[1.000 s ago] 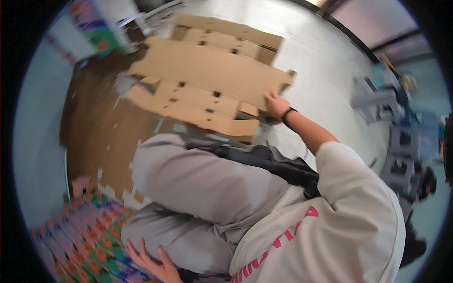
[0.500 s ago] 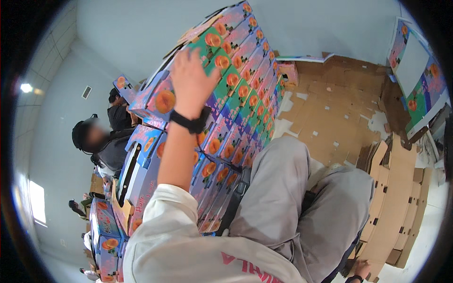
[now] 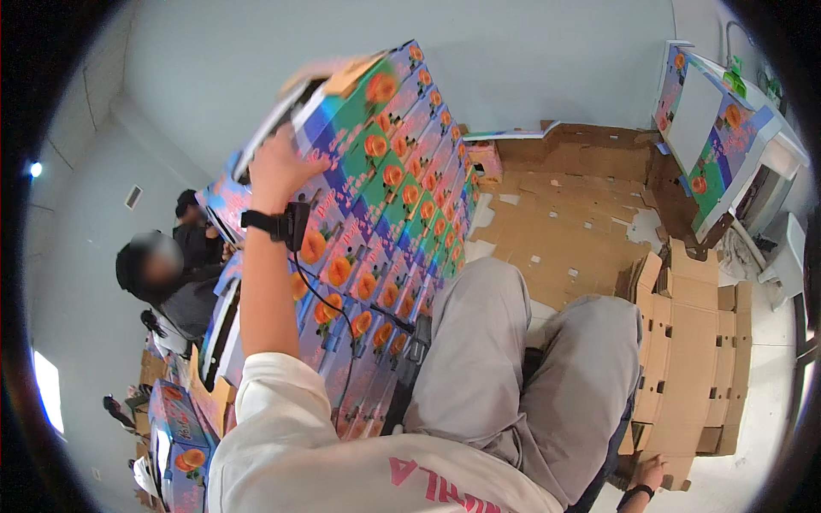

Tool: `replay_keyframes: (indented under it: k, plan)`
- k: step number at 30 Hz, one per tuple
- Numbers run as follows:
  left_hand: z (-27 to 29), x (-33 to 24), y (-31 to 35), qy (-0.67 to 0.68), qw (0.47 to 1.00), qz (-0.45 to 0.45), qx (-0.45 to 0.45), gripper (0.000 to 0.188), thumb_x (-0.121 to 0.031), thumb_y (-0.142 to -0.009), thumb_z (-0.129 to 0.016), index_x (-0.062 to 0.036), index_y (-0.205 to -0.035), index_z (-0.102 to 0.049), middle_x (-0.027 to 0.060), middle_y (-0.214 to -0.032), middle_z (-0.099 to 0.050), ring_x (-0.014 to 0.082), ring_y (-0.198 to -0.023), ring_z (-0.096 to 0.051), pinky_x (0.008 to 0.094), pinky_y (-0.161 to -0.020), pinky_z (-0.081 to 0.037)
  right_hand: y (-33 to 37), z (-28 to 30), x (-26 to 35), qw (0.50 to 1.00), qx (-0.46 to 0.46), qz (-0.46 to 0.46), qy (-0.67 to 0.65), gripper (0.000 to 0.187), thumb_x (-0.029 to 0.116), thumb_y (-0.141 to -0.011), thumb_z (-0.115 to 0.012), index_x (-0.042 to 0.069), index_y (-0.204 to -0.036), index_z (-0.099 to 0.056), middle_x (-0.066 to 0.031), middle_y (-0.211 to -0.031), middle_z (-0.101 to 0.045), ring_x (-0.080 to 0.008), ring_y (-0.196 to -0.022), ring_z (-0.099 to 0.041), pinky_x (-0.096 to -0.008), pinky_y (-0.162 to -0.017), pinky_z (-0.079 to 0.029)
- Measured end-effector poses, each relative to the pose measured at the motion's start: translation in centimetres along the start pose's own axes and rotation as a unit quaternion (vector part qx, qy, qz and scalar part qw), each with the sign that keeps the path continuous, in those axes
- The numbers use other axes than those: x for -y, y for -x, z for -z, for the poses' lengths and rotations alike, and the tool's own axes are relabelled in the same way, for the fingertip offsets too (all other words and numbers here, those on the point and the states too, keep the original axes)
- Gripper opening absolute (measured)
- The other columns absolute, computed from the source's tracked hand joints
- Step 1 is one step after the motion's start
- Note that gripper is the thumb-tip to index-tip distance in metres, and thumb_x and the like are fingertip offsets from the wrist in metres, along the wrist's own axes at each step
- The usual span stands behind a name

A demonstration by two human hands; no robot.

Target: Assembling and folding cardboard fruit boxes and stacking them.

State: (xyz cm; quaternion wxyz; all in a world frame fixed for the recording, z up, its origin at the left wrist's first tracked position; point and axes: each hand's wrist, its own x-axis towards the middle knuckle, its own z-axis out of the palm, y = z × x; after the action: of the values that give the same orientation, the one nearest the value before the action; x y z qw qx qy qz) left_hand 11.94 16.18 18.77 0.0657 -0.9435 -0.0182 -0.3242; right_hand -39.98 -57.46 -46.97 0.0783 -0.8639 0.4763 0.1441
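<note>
My left hand [image 3: 278,169] is closed over the near upper edge of a green, blue and purple fruit carton [image 3: 342,141], thumb against its printed side. This carton lies at the top of a tall stack [image 3: 402,205] and its upper end is smeared by motion. A dark strap with a small device and a cable circles my left wrist. At the lower right my right hand [image 3: 652,472] is closed at the near edge of a flat brown cardboard blank [image 3: 684,376]; its fingertips are partly hidden.
Brown cardboard sheets [image 3: 564,205] cover the floor ahead. A printed panel [image 3: 705,145] stands by a white sink-like unit [image 3: 782,265] at right. Beyond the stack at left, a person in dark clothes [image 3: 184,299] and others are near more cartons [image 3: 175,445].
My left hand, open with fingers spread above the stack before, has come down onto the carton's edge and closed. The view has shifted slightly. My right hand stays at the cardboard.
</note>
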Motion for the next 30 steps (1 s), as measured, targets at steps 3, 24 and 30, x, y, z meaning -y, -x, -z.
replay_keyframes:
  k: [3,24,30]
  plan:
    - [4.0,-5.3,4.9,0.066,0.971,-0.170,-0.154,0.085,-0.033,-0.071,-0.097,-0.0005,-0.142,-0.063,0.0225,-0.130,-0.070,0.0422,-0.121,-0.066,0.0508,-0.104,-0.053,0.5,4.4,-0.5,0.989,0.085,0.106,0.059,0.054,0.034,-0.099,-0.057,0.006,-0.145,-0.064,-0.0378,-0.133,-0.064,-0.0535,-0.118,-0.068,-0.0583,-0.102,-0.057]
    - [-1.3,-16.5,25.0,0.336,0.820,-0.365,0.284,0.084,-0.027,-0.057,-0.097,-0.0239,-0.138,-0.073,0.0127,-0.151,-0.057,0.0394,-0.147,-0.047,0.0656,-0.125,-0.031,18.6,42.8,33.2,0.724,-0.085,0.677,-0.102,0.066,0.050,-0.075,-0.087,0.019,-0.132,-0.075,-0.0066,-0.133,-0.065,-0.0329,-0.129,-0.060,-0.0604,-0.125,-0.035]
    - [-2.5,-15.9,26.0,0.388,0.809,-0.368,0.244,0.079,-0.029,-0.055,-0.096,-0.0156,-0.131,-0.076,0.0078,-0.130,-0.061,0.0337,-0.126,-0.058,0.0726,-0.126,-0.028,17.7,42.2,32.2,0.701,-0.065,0.685,-0.190,0.062,0.045,-0.071,-0.095,0.012,-0.121,-0.080,-0.0056,-0.111,-0.065,-0.0305,-0.112,-0.064,-0.0620,-0.126,-0.032]
